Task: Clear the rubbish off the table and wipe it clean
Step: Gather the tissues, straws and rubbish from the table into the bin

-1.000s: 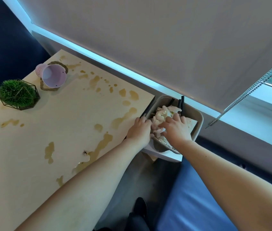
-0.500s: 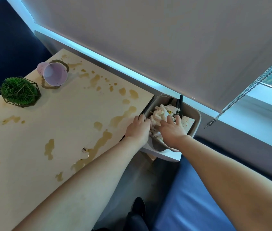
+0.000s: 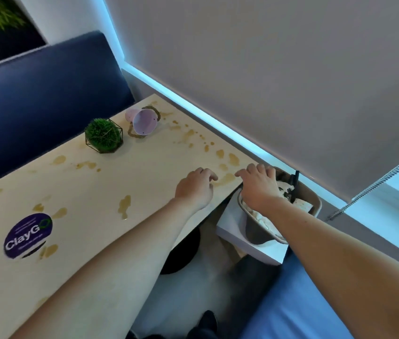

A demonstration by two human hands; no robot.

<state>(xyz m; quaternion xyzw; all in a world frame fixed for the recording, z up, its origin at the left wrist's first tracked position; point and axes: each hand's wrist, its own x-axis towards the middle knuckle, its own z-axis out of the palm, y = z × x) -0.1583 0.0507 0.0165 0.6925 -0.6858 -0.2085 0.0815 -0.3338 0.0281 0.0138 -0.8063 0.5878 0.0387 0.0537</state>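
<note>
Hovering over the near right corner of the worktop (image 3: 91, 192), left hand (image 3: 194, 189) shows knuckles up, fingers loosely bent, grip apart and holding nothing; whether the fingertips touch the surface cannot be told. Right hand (image 3: 258, 189) reaches over the worktop edge and the bin (image 3: 314, 204), fingers spread and relaxed, grip likewise apart, nothing held.

Worktop: pale, smooth, matte laminate, rectangular, speckled with tan liquid stains (image 3: 125, 206) in blotches and drips, one elongated patch between the two hands. Round purple sticker (image 3: 28, 236) lies flat near the left edge, lettering "ClayG" legible, smaller print too fine to read.

Pink cup (image 3: 142, 121) lies tipped on its side at the far end, mouth toward camera, within a brown ring of spill. Just beside it a green tuft plant (image 3: 103, 135) sits in a dark wire geometric frame.

Bin: grey, rounded-rectangular, plastic-looking, standing on a white ledge (image 3: 249, 241) just beside the worktop corner. Crumpled white rubbish (image 3: 284, 189) fills it, partly hidden by the right wrist; a dark stick-like item (image 3: 295, 187) stands up inside, identity unclear.

Navy padded seat back (image 3: 42, 94) behind; blind chain (image 3: 377, 184) at right.
</note>
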